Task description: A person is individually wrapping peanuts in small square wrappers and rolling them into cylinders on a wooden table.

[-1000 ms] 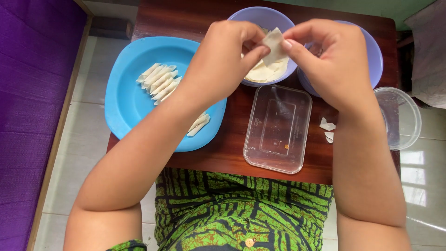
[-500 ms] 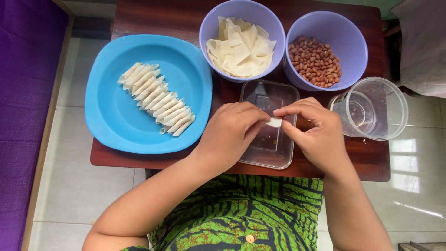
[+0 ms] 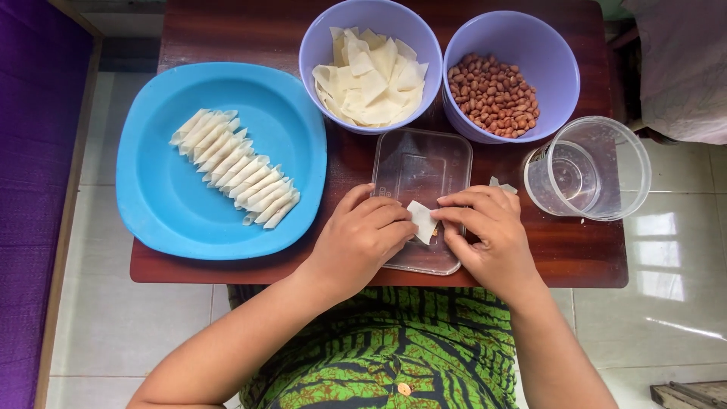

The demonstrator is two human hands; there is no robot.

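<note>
A small pale dough wrapper (image 3: 421, 220) is pinched between my left hand (image 3: 362, 238) and my right hand (image 3: 487, 235), just above a clear shallow rectangular container (image 3: 419, 170) near the table's front edge. A blue plate (image 3: 163, 204) on the left carries a slanted row of several rolled wrappers (image 3: 235, 168). Behind the container, one purple bowl (image 3: 318, 53) holds flat wrapper sheets (image 3: 371, 79). A second purple bowl (image 3: 545, 45) to its right holds brown peanuts (image 3: 494, 93).
A clear plastic tub (image 3: 598, 163) stands at the right with a smaller clear cup inside. Scraps of wrapper (image 3: 501, 184) lie beside my right hand. The dark wooden table (image 3: 575, 254) is small. Tiled floor and a purple surface (image 3: 34, 151) lie to the left.
A second ago both hands held a wrapper up by the bowls. They have come down to the clear container at the front edge, still pinching a wrapper piece. The view shifted too.
</note>
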